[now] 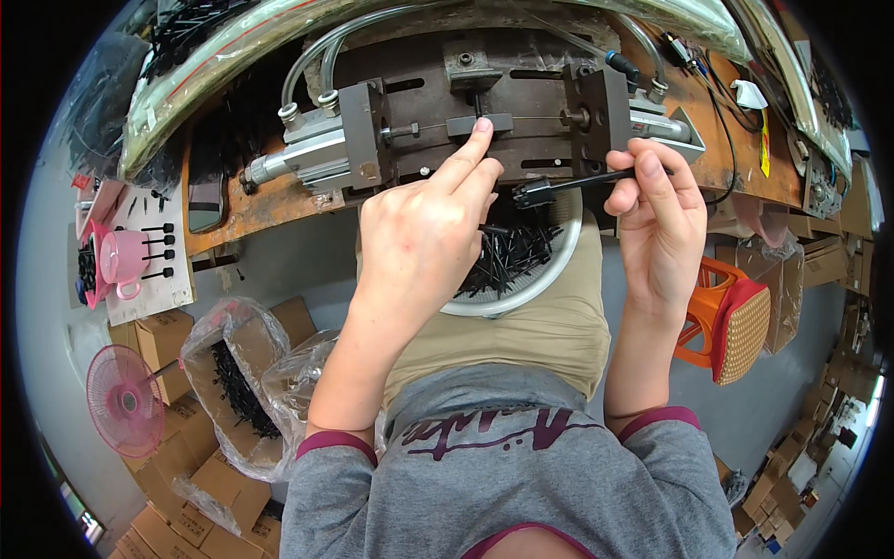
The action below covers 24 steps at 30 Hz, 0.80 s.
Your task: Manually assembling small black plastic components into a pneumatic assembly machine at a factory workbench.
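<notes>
My left hand (419, 219) reaches up to a dark metal fixture (428, 160) on the bench. Its index finger is stretched out, the tip on a small grey block (498, 122) at the fixture's middle; the thumb side is partly hidden. My right hand (663, 200) pinches the thin end of a black plastic rod (587, 181) between thumb and fingers. The rod's wider, slotted head points left, in front of the fixture. Below it, a white basin (570, 252) on my lap holds many similar black rods (507, 261), some of them beside or under my left hand.
Air cylinders (312, 156) (666, 126) with clear hoses flank the fixture. A pink cup (126, 258) and black parts stand on a white board at left. Below are a pink fan (124, 401) and a plastic-lined box (219, 373) of black parts. An orange stool (722, 312) stands right.
</notes>
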### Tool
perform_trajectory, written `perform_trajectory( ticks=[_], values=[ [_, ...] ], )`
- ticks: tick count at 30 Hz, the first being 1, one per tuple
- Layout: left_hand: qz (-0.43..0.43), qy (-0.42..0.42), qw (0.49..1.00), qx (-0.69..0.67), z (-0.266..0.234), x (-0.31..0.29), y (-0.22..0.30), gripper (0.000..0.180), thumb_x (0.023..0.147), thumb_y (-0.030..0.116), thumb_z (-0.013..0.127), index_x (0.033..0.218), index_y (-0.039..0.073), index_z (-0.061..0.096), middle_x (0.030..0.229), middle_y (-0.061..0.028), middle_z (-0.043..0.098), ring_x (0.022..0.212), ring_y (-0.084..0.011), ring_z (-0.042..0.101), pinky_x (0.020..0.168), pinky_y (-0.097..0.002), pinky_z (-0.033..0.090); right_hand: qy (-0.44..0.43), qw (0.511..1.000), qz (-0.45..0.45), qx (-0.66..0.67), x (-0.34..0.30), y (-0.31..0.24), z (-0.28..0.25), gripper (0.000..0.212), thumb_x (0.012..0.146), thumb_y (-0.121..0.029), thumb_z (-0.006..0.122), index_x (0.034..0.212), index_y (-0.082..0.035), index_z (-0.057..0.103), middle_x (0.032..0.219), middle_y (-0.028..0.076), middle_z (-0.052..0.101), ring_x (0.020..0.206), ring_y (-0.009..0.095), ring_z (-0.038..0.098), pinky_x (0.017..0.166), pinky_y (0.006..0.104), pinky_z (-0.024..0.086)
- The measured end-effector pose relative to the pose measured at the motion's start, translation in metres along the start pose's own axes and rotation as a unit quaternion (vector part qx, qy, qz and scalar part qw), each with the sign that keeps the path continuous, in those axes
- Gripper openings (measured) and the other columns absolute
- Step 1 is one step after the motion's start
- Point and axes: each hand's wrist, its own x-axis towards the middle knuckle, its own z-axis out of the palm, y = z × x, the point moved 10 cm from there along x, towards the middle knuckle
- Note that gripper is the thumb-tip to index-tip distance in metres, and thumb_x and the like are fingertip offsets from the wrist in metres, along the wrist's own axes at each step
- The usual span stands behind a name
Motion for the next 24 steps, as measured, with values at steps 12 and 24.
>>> perform_trajectory(
  ticks=[12, 24],
  values=[
    [-0.147, -0.093, 0.853, -0.492, 0.008, -0.017, -0.011, 0.05, 0.075, -0.003, 0.074, 0.122, -0.004, 0.061, 0.103, -0.0145, 0.072, 0.057, 0.0017, 0.041, 0.053, -0.0134, 0.033, -0.038, 0.993, 0.064, 0.091, -0.002, 0.018, 0.018, 0.02, 0.092, -0.006, 0.062, 0.108, 0.006, 0.063, 0.095, 0.021, 0.069, 0.067, 0.017, 0.068, 0.062, 0.0264, 0.057],
    [-0.069, -0.073, 0.865, -0.491, -0.014, -0.017, -0.001, 0.041, 0.066, 0.003, 0.077, 0.106, -0.004, 0.07, 0.091, -0.0122, 0.067, 0.069, -0.0101, 0.058, 0.053, -0.0198, 0.036, -0.066, 0.994, 0.061, 0.057, -0.005, 0.019, 0.028, 0.023, 0.092, -0.009, 0.061, 0.111, 0.005, 0.062, 0.099, 0.021, 0.069, 0.063, 0.016, 0.067, 0.055, 0.0239, 0.054]
  ],
)
